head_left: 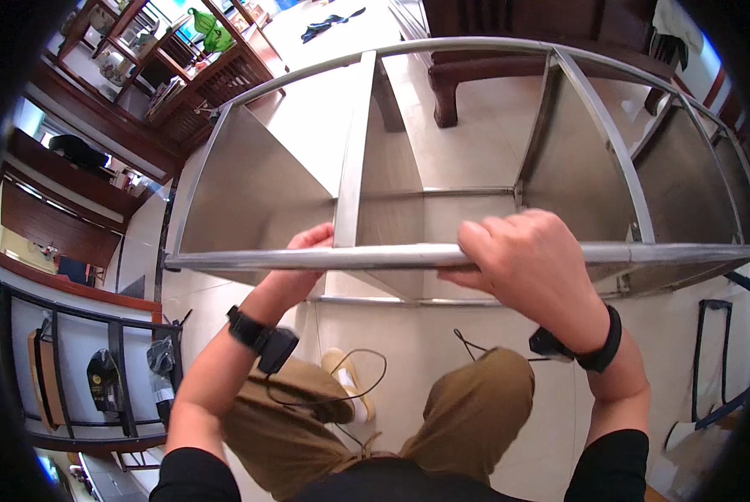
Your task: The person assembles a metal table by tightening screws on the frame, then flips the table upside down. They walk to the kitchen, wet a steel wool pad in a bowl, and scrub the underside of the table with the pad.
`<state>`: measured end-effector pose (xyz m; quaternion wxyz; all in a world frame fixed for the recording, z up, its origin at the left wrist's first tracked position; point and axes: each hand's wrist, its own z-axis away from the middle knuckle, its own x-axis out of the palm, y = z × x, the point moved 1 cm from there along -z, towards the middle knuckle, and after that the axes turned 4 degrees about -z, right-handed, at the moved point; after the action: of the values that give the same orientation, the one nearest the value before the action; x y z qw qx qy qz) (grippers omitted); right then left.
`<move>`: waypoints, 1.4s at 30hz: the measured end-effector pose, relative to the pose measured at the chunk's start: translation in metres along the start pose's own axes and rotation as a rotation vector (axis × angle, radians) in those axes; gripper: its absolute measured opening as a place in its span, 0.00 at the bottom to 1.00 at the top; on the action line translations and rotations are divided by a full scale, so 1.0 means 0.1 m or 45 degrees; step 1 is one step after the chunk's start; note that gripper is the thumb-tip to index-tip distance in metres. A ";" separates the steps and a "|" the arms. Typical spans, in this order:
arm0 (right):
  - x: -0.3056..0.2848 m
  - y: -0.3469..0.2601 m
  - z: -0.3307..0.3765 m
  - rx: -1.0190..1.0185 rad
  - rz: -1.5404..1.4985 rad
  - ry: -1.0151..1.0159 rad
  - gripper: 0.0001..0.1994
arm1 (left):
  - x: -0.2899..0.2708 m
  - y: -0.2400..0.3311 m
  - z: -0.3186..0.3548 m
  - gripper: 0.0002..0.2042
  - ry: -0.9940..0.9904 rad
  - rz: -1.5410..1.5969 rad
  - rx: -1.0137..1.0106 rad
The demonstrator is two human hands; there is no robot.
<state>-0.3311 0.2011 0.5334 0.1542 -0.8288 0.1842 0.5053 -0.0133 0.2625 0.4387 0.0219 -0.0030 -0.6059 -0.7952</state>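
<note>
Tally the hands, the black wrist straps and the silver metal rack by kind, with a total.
Hands: 2 (left hand, right hand)
Black wrist straps: 2 (left strap, right strap)
Silver metal rack: 1
Total: 5

Pale tiled floor [408, 335] underneath. Upper left: brown wooden shelf unit [224, 84], bright green item [212, 32] by it. Top right: dark wooden furniture [509, 21], thick curved leg [444, 100] on floor; white cloth [679, 25] near. Left: black metal rack [118, 385], narrow brown box [42, 376], dark packet [103, 381] within. Right: slim black frame [698, 351].
</note>
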 end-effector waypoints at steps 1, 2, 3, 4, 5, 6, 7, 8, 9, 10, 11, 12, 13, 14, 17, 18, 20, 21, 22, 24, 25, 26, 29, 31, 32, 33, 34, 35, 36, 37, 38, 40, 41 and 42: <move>0.01 -0.01 -0.03 0.005 -0.015 -0.010 0.22 | 0.00 -0.02 0.00 0.07 0.106 0.230 -0.006; 0.03 -0.02 -0.04 0.003 -0.006 -0.050 0.22 | 0.06 -0.03 -0.06 0.08 0.084 0.172 0.164; 0.02 -0.01 -0.04 0.022 -0.004 -0.040 0.22 | 0.07 -0.08 -0.17 0.08 0.141 0.280 0.209; 0.04 -0.06 -0.02 0.026 0.009 -0.048 0.22 | 0.08 -0.14 -0.25 0.09 0.205 0.385 0.257; 0.04 -0.05 -0.06 0.024 0.059 -0.043 0.22 | 0.11 -0.16 -0.40 0.10 0.327 0.665 0.210; 0.01 -0.06 -0.06 0.038 0.053 -0.056 0.23 | 0.13 -0.20 -0.37 0.10 0.280 0.721 0.232; -0.04 -0.09 -0.02 0.051 0.057 -0.080 0.23 | 0.20 -0.19 -0.35 0.10 0.225 0.787 0.261; -0.06 -0.12 0.02 0.058 0.057 -0.113 0.23 | 0.28 -0.19 -0.30 0.11 0.178 0.850 0.282; -0.06 -0.13 0.03 0.062 0.062 -0.087 0.25 | 0.30 -0.16 -0.23 0.11 0.038 0.887 0.283; -0.07 -0.21 0.05 0.094 0.136 -0.144 0.26 | 0.30 -0.21 -0.22 0.11 -0.078 0.992 0.255; -0.07 -0.26 0.04 0.115 0.200 -0.169 0.26 | 0.30 -0.28 -0.18 0.10 -0.140 1.058 0.245; -0.06 -0.30 0.01 0.136 0.210 -0.215 0.26 | 0.28 -0.33 -0.16 0.09 -0.231 1.101 0.281; -0.11 -0.25 0.05 0.163 0.186 -0.268 0.25 | 0.38 -0.33 -0.10 0.08 -0.296 1.134 0.295; -0.13 -0.29 0.02 0.202 0.199 -0.305 0.26 | 0.36 -0.29 -0.07 0.07 -0.296 1.096 0.293; -0.03 -0.59 -0.23 0.170 0.104 -0.129 0.30 | 0.32 -0.29 -0.07 0.05 -0.394 1.030 0.348; 0.02 -0.69 -0.26 0.215 0.031 -0.176 0.37 | 0.30 -0.29 -0.06 0.04 -0.420 1.064 0.304; 0.24 -0.88 -0.43 0.189 0.010 -0.107 0.31 | 0.29 -0.21 -0.03 0.05 -0.384 0.942 0.256; 0.30 -0.93 -0.46 0.230 0.017 -0.096 0.29 | 0.30 -0.20 -0.03 0.05 -0.361 0.864 0.248; 0.33 -0.90 -0.44 0.243 0.169 -0.110 0.26 | 0.31 -0.17 -0.03 0.06 -0.328 0.795 0.210; 0.30 -0.89 -0.44 0.243 0.163 -0.100 0.25 | 0.35 -0.14 -0.02 0.06 -0.307 0.751 0.183; 0.31 -0.86 -0.45 0.244 0.143 -0.084 0.25 | 0.34 -0.14 -0.03 0.05 -0.310 0.741 0.169; 0.35 -0.82 -0.44 0.205 0.115 0.006 0.24 | 0.36 -0.16 -0.02 0.05 -0.326 0.769 0.184; 0.33 -0.82 -0.41 0.261 0.078 -0.024 0.22 | 0.38 -0.22 -0.03 0.05 -0.389 0.843 0.174; 0.37 -0.84 -0.40 0.289 0.152 0.028 0.15 | 0.38 -0.26 -0.05 0.05 -0.482 0.898 0.160; 0.38 -0.83 -0.37 0.286 0.168 0.048 0.13 | 0.40 -0.26 -0.06 0.05 -0.501 0.921 0.133; 0.38 -0.83 -0.35 0.280 0.184 0.068 0.11 | 0.42 -0.26 -0.06 0.05 -0.519 0.945 0.106; 0.37 -0.85 -0.36 0.287 0.202 0.067 0.09 | 0.43 -0.24 -0.07 0.05 -0.529 0.966 0.090; 0.37 -0.88 -0.38 0.300 0.220 0.064 0.08 | 0.44 -0.20 -0.07 0.05 -0.539 0.987 0.041; 0.37 -0.89 -0.39 0.292 0.258 0.069 0.08 | 0.47 -0.14 -0.07 0.06 -0.550 1.008 -0.008; 0.39 -0.88 -0.37 0.267 0.264 0.086 0.08 | 0.48 -0.11 -0.07 0.06 -0.551 1.025 -0.060; 0.41 -0.87 -0.36 0.239 0.268 0.102 0.08 | 0.47 -0.11 -0.07 0.06 -0.550 1.064 -0.085; 0.52 -0.80 -0.29 0.149 0.260 0.193 0.09 | 0.46 -0.15 -0.08 0.05 -0.544 1.101 -0.036; 0.53 -0.78 -0.26 0.115 0.244 0.191 0.10 | 0.47 -0.17 -0.08 0.05 -0.542 1.118 -0.011; 0.53 -0.77 -0.22 0.085 0.228 0.183 0.11 | 0.49 -0.19 -0.07 0.05 -0.541 1.081 0.002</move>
<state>-0.2563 0.2515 0.5005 0.1224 -0.8374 0.2849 0.4501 -0.0628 0.2594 0.4199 0.2205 -0.4132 -0.5428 -0.6972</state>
